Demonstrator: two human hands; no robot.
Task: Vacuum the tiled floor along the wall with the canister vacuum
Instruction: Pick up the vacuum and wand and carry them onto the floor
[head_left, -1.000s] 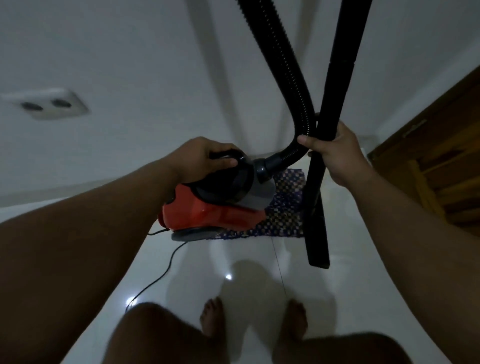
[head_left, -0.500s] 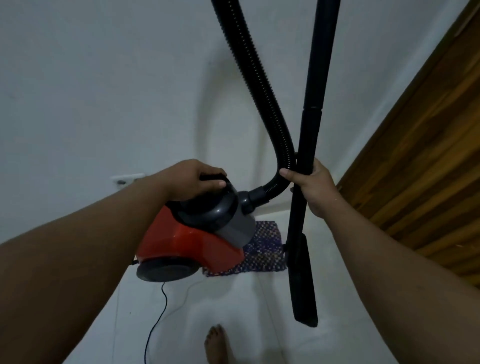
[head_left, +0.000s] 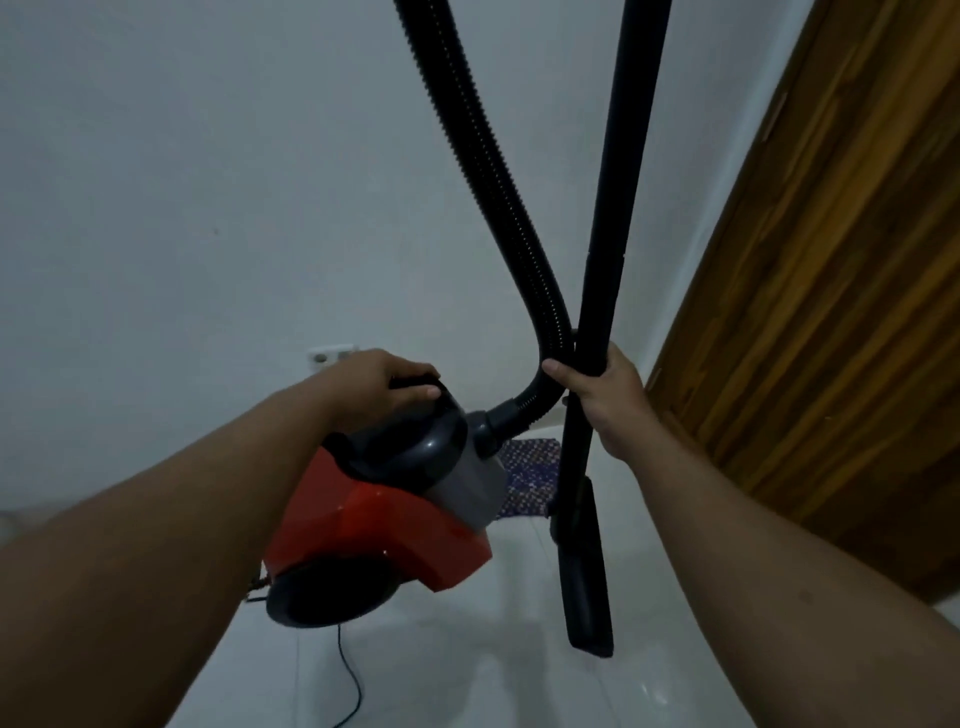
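The red and grey canister vacuum (head_left: 384, 525) hangs in the air above the white tiled floor (head_left: 467, 675). My left hand (head_left: 376, 387) grips its black top handle. My right hand (head_left: 605, 395) holds the black wand (head_left: 613, 218) together with the ribbed hose (head_left: 488, 171), which bends down into the canister's front. The wand's flat nozzle (head_left: 584, 582) hangs just above the tiles. A black power cord (head_left: 350, 670) trails from the canister's rear down to the floor.
A white wall (head_left: 208, 182) stands ahead with a socket (head_left: 330, 356) low on it. A wooden door (head_left: 831, 312) fills the right side. A small patterned mat (head_left: 527, 478) lies on the floor at the wall's foot.
The view has tilted up and shifted toward the wall. The canister has risen higher off the floor in my left hand, and my feet have left the frame.
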